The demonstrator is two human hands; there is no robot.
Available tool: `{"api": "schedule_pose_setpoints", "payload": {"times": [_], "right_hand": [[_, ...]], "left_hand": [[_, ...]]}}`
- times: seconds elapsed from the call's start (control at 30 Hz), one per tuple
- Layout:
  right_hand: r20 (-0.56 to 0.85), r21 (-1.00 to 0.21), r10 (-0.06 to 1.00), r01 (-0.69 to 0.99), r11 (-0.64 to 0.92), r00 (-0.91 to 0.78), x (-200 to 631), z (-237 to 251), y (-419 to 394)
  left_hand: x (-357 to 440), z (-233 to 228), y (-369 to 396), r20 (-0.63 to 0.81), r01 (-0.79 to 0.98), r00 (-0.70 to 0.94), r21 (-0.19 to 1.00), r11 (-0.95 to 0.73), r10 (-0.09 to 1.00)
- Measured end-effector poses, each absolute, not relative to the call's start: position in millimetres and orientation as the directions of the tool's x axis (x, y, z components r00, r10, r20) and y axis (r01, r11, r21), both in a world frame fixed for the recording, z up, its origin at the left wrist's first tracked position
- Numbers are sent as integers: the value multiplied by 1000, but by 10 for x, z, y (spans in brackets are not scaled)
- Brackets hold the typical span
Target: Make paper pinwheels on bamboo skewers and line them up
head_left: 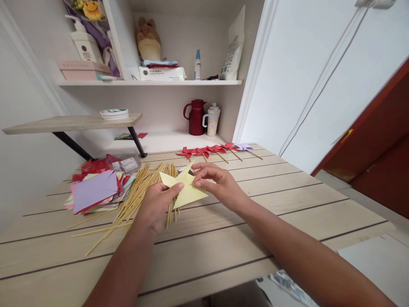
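I see the left hand (156, 202) clamped on the yellow paper (189, 197), thumb on top, right hand (219, 182) arched at its right side, fingers curled, whether pinching I can't tell, forearms (281, 236) angled inward, paper over sticks (136, 194) on the desk (204, 251), pinwheels (216, 149) beyond.

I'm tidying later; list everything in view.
Table: one, beige, foreground
Paper star: one, yellow, centre
Pinwheels: five, red or lilac, table back
Sticks: many, tan, table
Paper stack: one, multicoloured, table
Pieces: several, red, table
Packet: one, clear, table
Stand: one, beige, back
Discs: several, white, stand
Jug: one, red, back
Cup: one, cream, back
Toy: one, brown, shelf
Tissue pack: one, white, shelf
Bottles: two, white, above shelf
Bag: one, white, shelf
Box: one, pink, shelf
Clutter: uncounted, mixed, shelf
Cords: two, white, wall
Panel: one, reddish, right
Left hand: one, at star
Right hand: one, at star
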State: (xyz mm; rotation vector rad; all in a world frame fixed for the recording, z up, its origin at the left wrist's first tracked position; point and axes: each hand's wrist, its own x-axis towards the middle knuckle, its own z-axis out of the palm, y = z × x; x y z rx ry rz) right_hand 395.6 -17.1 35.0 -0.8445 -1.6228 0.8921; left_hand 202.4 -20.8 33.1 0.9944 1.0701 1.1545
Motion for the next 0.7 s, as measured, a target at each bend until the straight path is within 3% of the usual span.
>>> {"api": "schedule_pose_setpoints", "payload": {"times": [0.5, 0.7], "right_hand": [[486, -848, 795, 24, 529, -364, 4020, 375, -152], [460, -837, 823, 146, 527, -332, 3974, 342, -157]], "left_hand": [[2025, 309, -198, -76, -241, 108, 965, 101, 991], [2052, 308, -207, -68, -234, 117, 968, 94, 991]]}}
